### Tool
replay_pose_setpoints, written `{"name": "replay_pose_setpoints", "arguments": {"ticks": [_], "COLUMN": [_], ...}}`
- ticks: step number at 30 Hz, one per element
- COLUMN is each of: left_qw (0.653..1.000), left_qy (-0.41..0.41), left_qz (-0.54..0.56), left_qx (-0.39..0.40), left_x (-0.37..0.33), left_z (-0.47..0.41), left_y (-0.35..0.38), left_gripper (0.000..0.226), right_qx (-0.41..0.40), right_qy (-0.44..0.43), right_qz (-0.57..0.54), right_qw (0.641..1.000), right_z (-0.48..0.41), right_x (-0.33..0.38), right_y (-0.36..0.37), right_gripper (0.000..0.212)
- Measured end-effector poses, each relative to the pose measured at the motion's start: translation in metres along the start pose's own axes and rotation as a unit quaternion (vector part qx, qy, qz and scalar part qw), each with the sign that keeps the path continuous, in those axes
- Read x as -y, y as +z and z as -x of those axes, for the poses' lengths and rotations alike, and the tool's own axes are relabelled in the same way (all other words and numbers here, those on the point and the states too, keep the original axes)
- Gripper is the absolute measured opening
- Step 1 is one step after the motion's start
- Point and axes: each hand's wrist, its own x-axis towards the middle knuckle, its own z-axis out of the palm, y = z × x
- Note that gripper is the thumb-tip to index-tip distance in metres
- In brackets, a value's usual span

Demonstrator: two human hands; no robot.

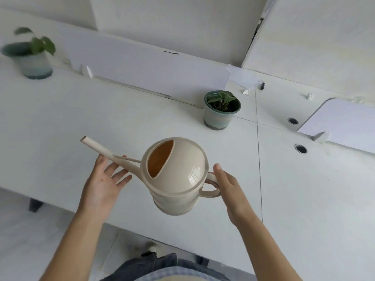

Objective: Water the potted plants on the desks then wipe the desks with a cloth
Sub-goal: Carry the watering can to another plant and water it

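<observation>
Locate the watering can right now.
Head view, centre: the watering can is held above the desk, spout on the left hand, handle in the right hand, nearer than the potted plant.

Beige watering can [174,177] above the white desk [60,122]; two green-rimmed potted plants [222,109] [30,55] upright beyond

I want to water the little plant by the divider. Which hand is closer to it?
Right. The right hand, at the can's handle, sits below the plant; the left hand is farther, down-left under the spout.
</observation>
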Motion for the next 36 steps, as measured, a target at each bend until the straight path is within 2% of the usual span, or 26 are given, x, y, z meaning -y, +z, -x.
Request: {"name": "replay_pose_setpoints", "arguments": {"ticks": [1, 3, 7, 11, 15, 18, 21, 23, 26, 31, 36], "left_qw": [1.000, 0.997, 0.984, 0.960, 0.928, 0.905, 0.893, 0.892, 0.895, 0.904, 0.913], "left_qy": [0.011, 0.030, 0.070, 0.093, 0.125, 0.150, 0.159, 0.162, 0.160, 0.144, 0.118], "left_qz": [0.005, 0.006, 0.023, 0.034, 0.047, 0.067, 0.073, 0.074, 0.058, 0.051, 0.030], "left_qx": [-0.024, -0.071, -0.164, -0.263, -0.349, -0.393, -0.415, -0.417, -0.413, -0.400, -0.388], "left_x": [0.002, 0.005, 0.011, 0.009, 0.004, 0.006, -0.004, -0.018, -0.041, -0.075, -0.113], "left_z": [0.014, 0.045, 0.112, 0.182, 0.240, 0.276, 0.301, 0.314, 0.333, 0.355, 0.344], "left_y": [-0.002, -0.007, -0.026, -0.053, -0.083, -0.115, -0.151, -0.177, -0.215, -0.271, -0.315], "left_gripper": [0.045, 0.030, 0.032, 0.030, 0.030, 0.041, 0.054, 0.051, 0.047, 0.034, 0.056], "right_qx": [0.018, 0.058, 0.166, 0.253, 0.332, 0.376, 0.406, 0.413, 0.412, 0.392, 0.399], "right_qy": [0.000, 0.002, 0.006, 0.043, 0.025, 0.022, 0.005, 0.002, 0.003, -0.011, -0.017], "right_qz": [-0.006, -0.015, -0.004, 0.000, 0.047, 0.068, 0.096, 0.106, 0.097, 0.074, 0.075], "right_qw": [1.000, 0.998, 0.986, 0.966, 0.942, 0.924, 0.909, 0.905, 0.906, 0.917, 0.914], "right_z": [0.002, 0.009, 0.026, 0.048, 0.074, 0.095, 0.115, 0.126, 0.138, 0.156, 0.157], "right_x": [0.001, 0.002, -0.004, -0.004, -0.001, 0.000, 0.004, 0.006, 0.005, 0.005, 0.023], "right_y": [-0.001, 0.001, 0.017, 0.054, 0.104, 0.145, 0.189, 0.221, 0.264, 0.330, 0.384], "right_gripper": [0.064, 0.061, 0.060, 0.040, 0.058, 0.055, 0.064, 0.064, 0.047, 0.030, 0.026]}}
